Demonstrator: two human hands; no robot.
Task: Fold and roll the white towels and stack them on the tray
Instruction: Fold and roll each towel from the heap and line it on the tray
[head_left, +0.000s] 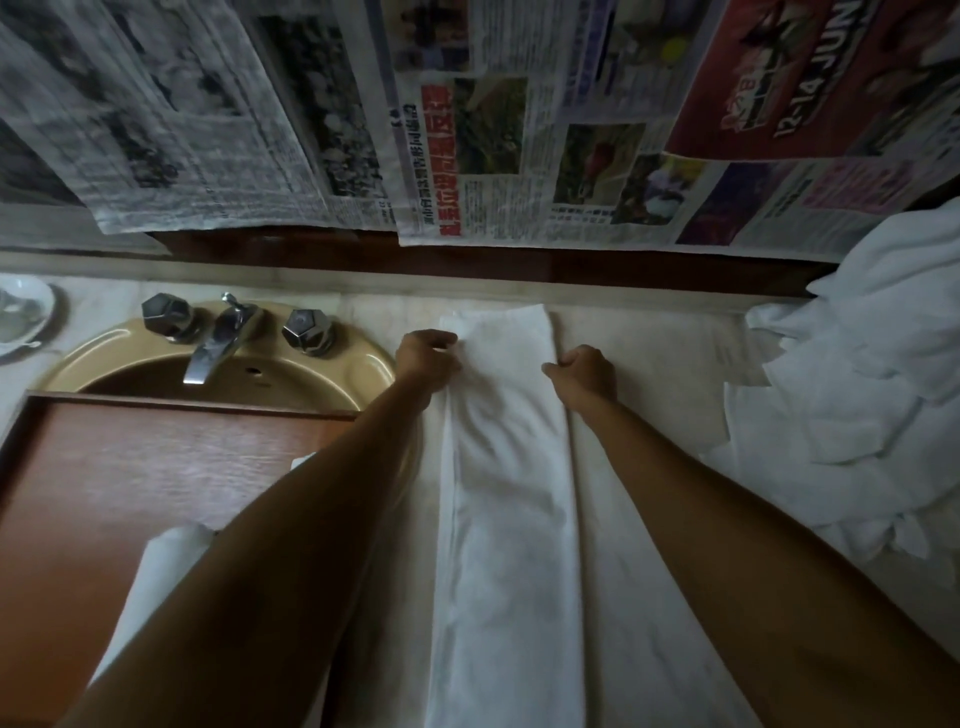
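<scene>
both hands sit at the far end of a long folded white towel (506, 467). the left hand (427, 358) has its fingers curled over the towel's left edge and seems to pinch the cloth there. the right hand (584, 370) is also curled, knuckles up, at the towel's right edge; it looks to be gripping the fold, though the fingertips are hidden under the hand. the two hands are about level, one on each side of the strip, neither clearly nearer.

the towel lies on a pale counter (649, 332), folded into a narrow band. its long axis runs straight away from the person, from the near edge of the view to the wall, so the far short end lies just beyond the knuckles. a roll would most likely start at that far end and travel back towards the body.

the wooden tray (104, 467) lies to the left, over a tan sink (291, 374), with something white resting at its near right part. a heap of loose white towels (857, 389) sits to the right. newspaper sheets (467, 130) cover the wall behind.
</scene>
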